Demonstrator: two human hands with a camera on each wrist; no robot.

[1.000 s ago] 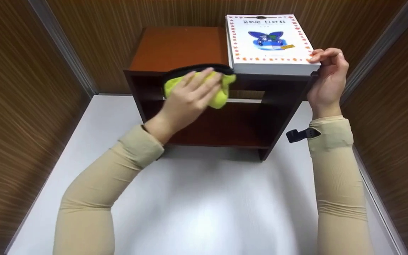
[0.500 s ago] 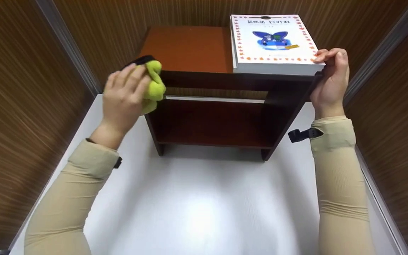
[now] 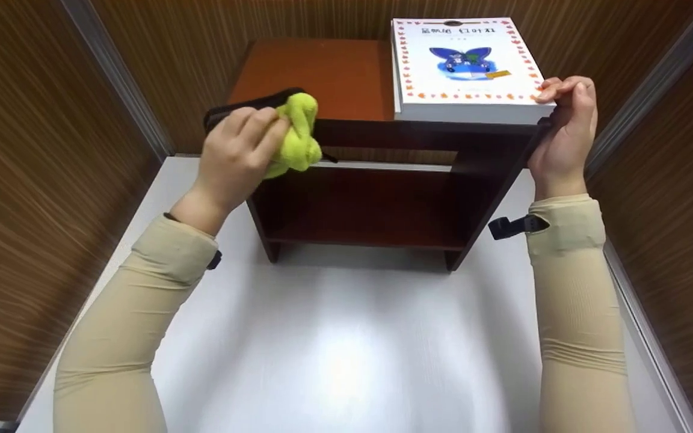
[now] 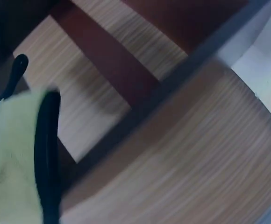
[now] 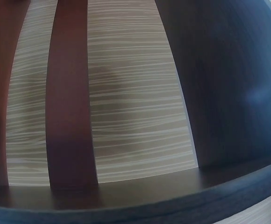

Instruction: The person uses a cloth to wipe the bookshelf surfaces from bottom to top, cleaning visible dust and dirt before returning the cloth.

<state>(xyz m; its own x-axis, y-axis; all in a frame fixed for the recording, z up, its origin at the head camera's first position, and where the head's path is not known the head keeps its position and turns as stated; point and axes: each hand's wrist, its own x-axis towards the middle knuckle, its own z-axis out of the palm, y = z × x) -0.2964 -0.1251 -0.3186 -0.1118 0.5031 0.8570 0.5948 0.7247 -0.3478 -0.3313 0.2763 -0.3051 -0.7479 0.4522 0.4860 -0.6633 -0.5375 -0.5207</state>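
Observation:
My left hand (image 3: 241, 147) grips a bunched yellow-green cloth (image 3: 298, 135) with a black border, at the front left corner of a dark brown shelf unit (image 3: 358, 137). The cloth's dark-edged part lies along the reddish-brown top, and its pale side with the black edging (image 4: 14, 158) shows in the left wrist view. On the right half of the top lies a thick white book (image 3: 470, 63) with a blue butterfly on its cover, a second layer showing under its left edge. My right hand (image 3: 566, 129) holds the book's front right corner, fingertips bent over the cover.
The unit has a lower shelf (image 3: 358, 207) and stands on a white surface (image 3: 346, 337). Wood-grain panels (image 3: 52, 150) enclose it at the left, right and back. Only the unit's rear bar (image 5: 70, 93) and frame appear in the right wrist view.
The cloth in my left hand goes from mid-front of the top leftward past the corner, then partway back to the right. My right hand stays at the book's corner.

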